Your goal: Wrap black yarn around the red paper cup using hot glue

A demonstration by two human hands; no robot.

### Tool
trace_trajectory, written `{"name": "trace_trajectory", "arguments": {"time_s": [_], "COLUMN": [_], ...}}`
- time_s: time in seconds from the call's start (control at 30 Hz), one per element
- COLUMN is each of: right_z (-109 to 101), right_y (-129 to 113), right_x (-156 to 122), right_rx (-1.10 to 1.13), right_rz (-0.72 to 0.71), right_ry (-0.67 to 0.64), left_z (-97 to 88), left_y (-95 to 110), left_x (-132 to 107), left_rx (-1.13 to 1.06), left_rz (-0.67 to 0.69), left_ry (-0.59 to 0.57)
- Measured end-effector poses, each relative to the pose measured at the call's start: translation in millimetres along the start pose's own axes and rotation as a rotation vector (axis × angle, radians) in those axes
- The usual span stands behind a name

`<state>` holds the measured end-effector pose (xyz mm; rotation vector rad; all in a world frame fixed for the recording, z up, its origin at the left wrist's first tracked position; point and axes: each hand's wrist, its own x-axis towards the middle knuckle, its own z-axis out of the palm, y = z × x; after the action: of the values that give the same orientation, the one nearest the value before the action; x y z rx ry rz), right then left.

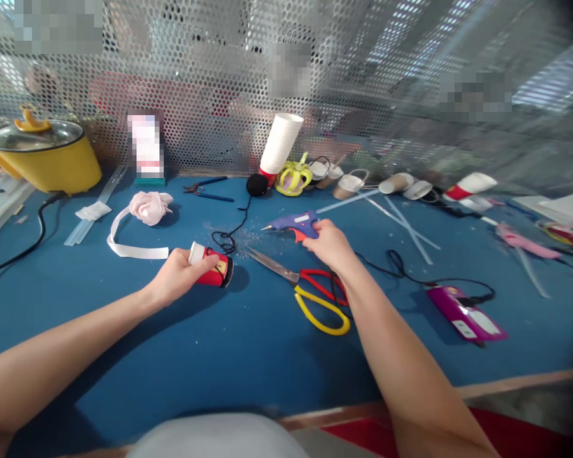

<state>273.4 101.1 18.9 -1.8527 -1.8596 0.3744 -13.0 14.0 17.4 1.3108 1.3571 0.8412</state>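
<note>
On the blue surface (248,356), my left hand (179,277) grips a red cup (213,270); my right hand (329,245) clasps the glue gun (293,224).

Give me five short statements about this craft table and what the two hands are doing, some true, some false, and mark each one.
1. The left hand holds a red paper cup lying on its side. True.
2. The right hand grips the scissors. False: it holds the blue glue gun; the scissors lie on the blue table beside that hand.
3. The scissors have red and yellow handles. True.
4. The yellow pot stands at the far right of the table. False: it stands at the far left.
5. A tilted stack of white cups stands at the back, by the mesh wall. True.
</note>
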Motion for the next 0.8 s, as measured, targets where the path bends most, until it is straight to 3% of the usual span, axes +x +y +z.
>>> {"name": "trace_trajectory", "arguments": {"time_s": [0.07,0.1,0.2,0.33,0.47,0.8], "right_z": [-10,-15,-26,-25,-17,-16], "right_y": [-13,-22,-50,-75,-80,-86], "right_x": [-14,-22,-48,-75,-89,-97], "right_rx": [0.124,0.303,0.554,0.503,0.474,0.002], "right_rz": [0.021,0.034,0.059,0.041,-0.001,-0.409], "right_ry": [-0.002,-0.041,-0.246,-0.348,-0.407,-0.276], "left_z": [-1.4,-2.2,-4.3,-6.0,-5.5,-5.0], "left_y": [-1,-1,-3,-4,-3,0], "left_x": [1,1,3,4,5,6], "left_rx": [0.050,0.077,0.143,0.220,0.255,0.247], "left_rz": [0.000,0.001,0.011,0.016,-0.005,-0.049], "left_ry": [0.001,0.003,-0.004,-0.029,-0.021,-0.013]}}
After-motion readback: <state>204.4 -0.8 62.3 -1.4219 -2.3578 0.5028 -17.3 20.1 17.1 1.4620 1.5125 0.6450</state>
